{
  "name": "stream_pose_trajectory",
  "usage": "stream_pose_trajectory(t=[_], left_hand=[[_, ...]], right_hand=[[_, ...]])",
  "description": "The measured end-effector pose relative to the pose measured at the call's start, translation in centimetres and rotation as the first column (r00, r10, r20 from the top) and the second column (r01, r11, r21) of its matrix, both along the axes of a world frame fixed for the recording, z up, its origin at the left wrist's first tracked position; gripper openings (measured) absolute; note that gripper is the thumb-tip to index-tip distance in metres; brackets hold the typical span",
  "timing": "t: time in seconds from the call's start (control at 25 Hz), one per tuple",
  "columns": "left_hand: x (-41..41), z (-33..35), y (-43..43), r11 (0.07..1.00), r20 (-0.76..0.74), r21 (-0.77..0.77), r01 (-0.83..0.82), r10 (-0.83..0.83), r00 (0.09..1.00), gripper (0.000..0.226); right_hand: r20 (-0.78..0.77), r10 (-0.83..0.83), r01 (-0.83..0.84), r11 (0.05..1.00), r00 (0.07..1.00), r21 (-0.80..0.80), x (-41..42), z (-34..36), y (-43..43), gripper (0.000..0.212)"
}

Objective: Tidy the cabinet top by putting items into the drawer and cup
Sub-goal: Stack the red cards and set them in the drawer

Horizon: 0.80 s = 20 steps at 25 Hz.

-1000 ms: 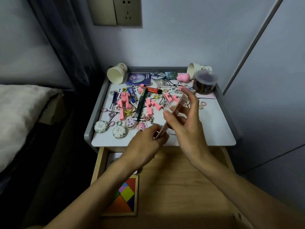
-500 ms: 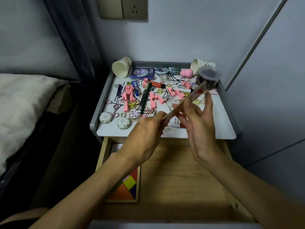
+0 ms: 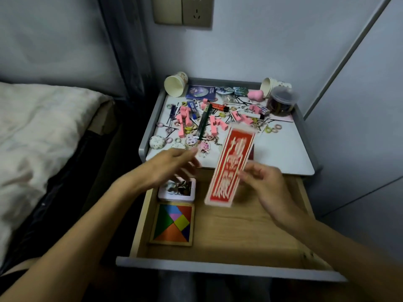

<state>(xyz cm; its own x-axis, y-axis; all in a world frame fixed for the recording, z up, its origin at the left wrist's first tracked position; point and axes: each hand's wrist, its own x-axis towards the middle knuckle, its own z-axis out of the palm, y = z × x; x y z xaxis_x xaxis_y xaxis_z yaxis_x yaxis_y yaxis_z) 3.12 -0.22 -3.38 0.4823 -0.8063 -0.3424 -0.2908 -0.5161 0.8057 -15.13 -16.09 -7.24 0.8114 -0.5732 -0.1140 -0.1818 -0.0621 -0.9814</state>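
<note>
Red card now face-up, left hand off

Head cam, close, looks fwd/down on cabinet top, open drawer.

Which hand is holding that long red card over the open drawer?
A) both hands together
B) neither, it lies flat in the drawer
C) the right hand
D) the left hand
C: the right hand pinches the red card by its edge above the drawer, while the left hand is apart from it.
</note>
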Motion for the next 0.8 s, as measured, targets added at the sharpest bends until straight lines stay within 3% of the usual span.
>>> stream_pose_trajectory(t=[0.04,0.08,0.12,0.2,0.28,0.36,0.52,0.8], left_hand=[[1.5,-1.1,0.9,0.988,0.267,0.137,-0.078,0.039,0.963,0.047],[2.6,-2.1,1.6,0.938,0.523,0.308,-0.162,-0.025,0.852,0.042],[3.1,-3.1,2.0,0.867,0.629,0.447,-0.221,-0.129,0.767,0.039],[3.1,-4.8,2.0,0.767,0.559,0.609,-0.205,-0.231,0.796,0.042],[2.8,-5.9,1.6,0.774,0.521,0.609,-0.174,-0.225,0.823,0.039],[2.5,-6.5,1.2,0.807,0.601,0.562,-0.184,-0.245,0.760,0.030],[2.0,-6.9,1.1,0.819,0.705,0.538,-0.199,-0.307,0.639,0.025],[2.3,-7.1,1.1,0.827,0.708,0.529,-0.188,-0.308,0.636,0.028]], right_hand=[[-0.109,0.065,-0.071,0.996,0.992,-0.050,-0.7,-0.8,0.7,0.013],[-0.217,0.121,-0.136,0.989,0.969,-0.055,-1.2,-1.9,1.2,0.012],[-0.305,0.168,-0.183,0.983,0.937,-0.021,-1.5,-3.2,1.5,0.012],[-0.439,0.242,-0.233,0.970,0.865,0.076,-1.5,-5.9,2.0,0.011],[-0.532,0.245,-0.185,0.969,0.810,0.165,-0.9,-8.1,2.0,0.010],[-0.576,0.207,-0.103,0.973,0.791,0.209,0.2,-9.7,1.7,0.010],[-0.618,0.134,-0.088,0.991,0.775,0.104,3.1,-11.0,1.3,0.018],[-0.645,0.019,-0.121,0.986,0.764,-0.115,4.9,-11.5,2.4,0.014]])
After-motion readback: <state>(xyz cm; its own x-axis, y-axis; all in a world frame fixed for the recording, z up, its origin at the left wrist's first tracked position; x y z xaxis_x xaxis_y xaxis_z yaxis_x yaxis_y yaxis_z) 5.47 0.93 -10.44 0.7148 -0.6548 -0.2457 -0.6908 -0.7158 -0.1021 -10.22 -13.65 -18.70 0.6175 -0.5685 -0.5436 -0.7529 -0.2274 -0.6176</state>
